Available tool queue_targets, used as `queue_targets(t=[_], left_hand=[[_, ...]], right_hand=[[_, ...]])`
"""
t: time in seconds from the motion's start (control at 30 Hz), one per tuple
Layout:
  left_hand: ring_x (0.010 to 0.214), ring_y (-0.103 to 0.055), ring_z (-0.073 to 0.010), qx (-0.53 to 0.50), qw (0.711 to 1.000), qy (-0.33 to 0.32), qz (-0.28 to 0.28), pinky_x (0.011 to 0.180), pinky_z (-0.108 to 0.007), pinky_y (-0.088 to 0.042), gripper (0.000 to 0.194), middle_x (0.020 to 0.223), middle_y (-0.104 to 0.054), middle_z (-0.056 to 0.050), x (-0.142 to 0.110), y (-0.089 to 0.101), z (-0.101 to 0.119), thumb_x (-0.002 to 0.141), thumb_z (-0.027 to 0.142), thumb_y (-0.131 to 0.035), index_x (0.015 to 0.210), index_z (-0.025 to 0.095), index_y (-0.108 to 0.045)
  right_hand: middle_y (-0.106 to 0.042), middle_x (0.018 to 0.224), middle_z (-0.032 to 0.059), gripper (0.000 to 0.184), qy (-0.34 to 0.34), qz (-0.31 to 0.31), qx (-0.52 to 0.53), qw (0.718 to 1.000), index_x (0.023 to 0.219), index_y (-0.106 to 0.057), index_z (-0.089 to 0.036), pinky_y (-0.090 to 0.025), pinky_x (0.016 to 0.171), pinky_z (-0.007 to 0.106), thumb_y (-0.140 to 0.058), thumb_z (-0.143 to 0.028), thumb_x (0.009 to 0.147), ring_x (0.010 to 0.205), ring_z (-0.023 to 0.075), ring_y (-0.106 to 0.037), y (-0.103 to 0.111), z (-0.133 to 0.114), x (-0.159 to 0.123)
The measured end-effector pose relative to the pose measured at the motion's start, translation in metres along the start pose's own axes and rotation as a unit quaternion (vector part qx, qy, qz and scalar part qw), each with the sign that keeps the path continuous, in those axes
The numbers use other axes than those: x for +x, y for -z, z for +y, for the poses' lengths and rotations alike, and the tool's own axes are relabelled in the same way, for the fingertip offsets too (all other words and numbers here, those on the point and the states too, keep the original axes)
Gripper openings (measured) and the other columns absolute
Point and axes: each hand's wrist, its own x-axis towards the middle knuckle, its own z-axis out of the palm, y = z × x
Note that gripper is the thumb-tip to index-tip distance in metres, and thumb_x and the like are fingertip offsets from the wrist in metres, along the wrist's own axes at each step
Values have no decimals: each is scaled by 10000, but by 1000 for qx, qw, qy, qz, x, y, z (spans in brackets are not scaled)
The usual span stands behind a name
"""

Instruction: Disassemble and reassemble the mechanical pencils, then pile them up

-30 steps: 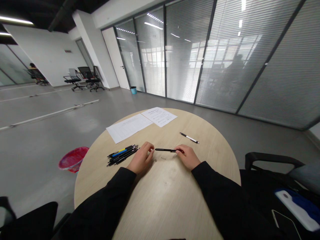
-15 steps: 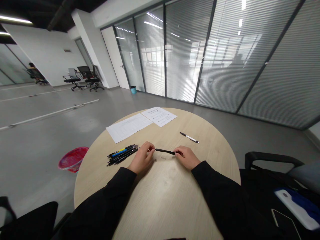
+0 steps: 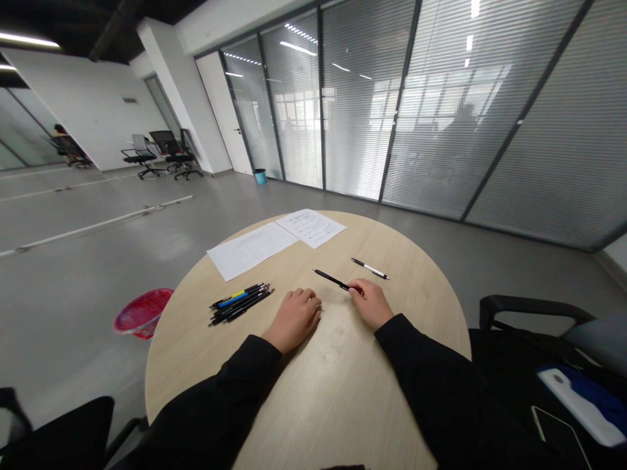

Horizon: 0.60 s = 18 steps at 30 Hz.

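A slim black pen (image 3: 331,279) is gripped near its right end by my right hand (image 3: 369,303). Its thin, bare-looking tip points up and left, away from the fingers. My left hand (image 3: 295,318) rests low on the table, fingers bent down and drawn together at the tabletop. Whatever lies under those fingertips is hidden. To the left of this hand lies a pile of black pens (image 3: 240,305), some with yellow or blue parts. A white-and-black pen (image 3: 371,268) lies alone beyond my right hand.
Two printed sheets (image 3: 252,250) lie at the far side of the round wooden table (image 3: 337,391). A red bin (image 3: 143,313) stands on the floor at the left. On the right is a chair (image 3: 533,313) with a phone (image 3: 561,437) on it.
My left hand has let go of the pen and come down to the right, over small loose pieces seen there before. The pen in my right hand has swung its far end upward.
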Motion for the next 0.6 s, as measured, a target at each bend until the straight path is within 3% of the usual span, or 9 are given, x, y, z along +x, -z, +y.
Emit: queue_targets(t=[0.23, 0.6], left_hand=[[847, -510, -253, 76, 997, -30, -13, 770, -415, -343, 176, 893, -631, -90, 6, -6, 4, 944, 192, -493, 809, 210, -605], [815, -519, -233, 154, 985, -68, -31, 779, -397, -360, 181, 864, -610, -89, 9, -3, 8, 933, 110, -461, 813, 180, -577]], right_hand=[[-702, 887, 59, 172, -7, -3, 5, 1000, 881, -693, -185, -472, 767, 334, -524, -185, 847, 806, 198, -622, -1, -2, 0], [-704, 868, 53, 168, -11, -8, 7, 1000, 888, -695, -180, -468, 755, 313, -535, -190, 837, 798, 189, -623, -3, -1, -1]])
